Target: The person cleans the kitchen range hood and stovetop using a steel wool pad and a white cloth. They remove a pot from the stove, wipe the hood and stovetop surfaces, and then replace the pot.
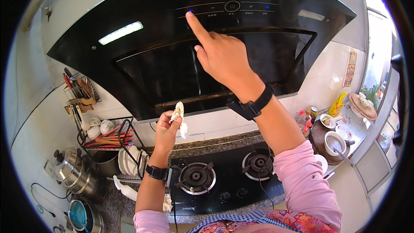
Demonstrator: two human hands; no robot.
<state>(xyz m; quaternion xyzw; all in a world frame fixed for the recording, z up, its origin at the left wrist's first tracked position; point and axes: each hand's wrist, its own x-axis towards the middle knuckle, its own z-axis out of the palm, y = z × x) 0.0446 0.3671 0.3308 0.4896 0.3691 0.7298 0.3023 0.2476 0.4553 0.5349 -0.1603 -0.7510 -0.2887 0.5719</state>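
My left hand (168, 129) pinches a crumpled, stained white tissue (178, 116) between thumb and fingers, held upright in front of the hood's lower edge. My right hand (224, 55) is raised to the black glass range hood (155, 22). Its index fingertip is at a blue-lit mark on the touch control strip (249, 8); the thumb stands apart, the other fingers are curled, and nothing is held. The hood's left lamp (121, 33) glows, while its right lamp (311, 15) looks unlit. Below both arms lies a black two-burner gas hob (226, 184), with small white scraps on it.
A white spray bottle (125, 189) lies left of the hob, and another crumpled tissue (167, 202) sits by its edge. Chopsticks and plates fill a dish rack (124, 147). A steel steamer pot (69, 170) stands at left. Bowls, including a white one (334, 143), stand at right.
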